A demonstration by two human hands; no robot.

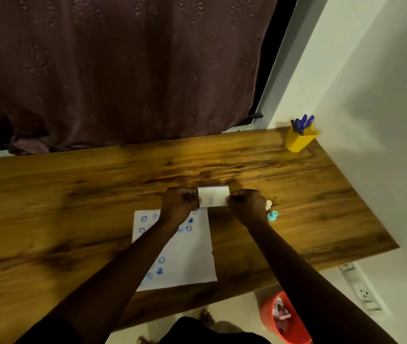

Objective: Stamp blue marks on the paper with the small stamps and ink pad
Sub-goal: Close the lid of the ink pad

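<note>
Ink pad [213, 196]: held between both hands above the wooden table [73, 194], just past the 12 o'clock edge of the paper [187, 254]. Left hand [178, 203]: curled closed on the pad's 9 o'clock end, fingertips pressed against that end. Right hand [245, 203]: curled closed on the pad's 3 o'clock end in the same manner. Pad seen as a white rectangular case with a thin purple-blue strip along its 12 o'clock edge; open or closed not determinable, blurred by motion. Whether lifted clear of the table or resting on it: not determinable. Paper: flat on the table at 6 o'clock from the pad, bearing blue round face-like marks near its 12 o'clock edge and more toward its 7 o'clock corner; middle strip hidden beneath the left forearm. Small stamps [271, 211]: on the table just beside the right hand at its 3 o'clock side, one pale and one light blue, partly hidden behind the knuckles; shapes too small to make out. Yellow cup [299, 141]: at the table's 1 o'clock corner against the wall, well apart from the hands, holding blue pens [303, 122]. Orange bin [284, 316]: on the floor below the table at 5 o'clock, partly covered by the right forearm, contents unclear. Dark curtain [123, 70]: behind the table at 12 o'clock.
</note>
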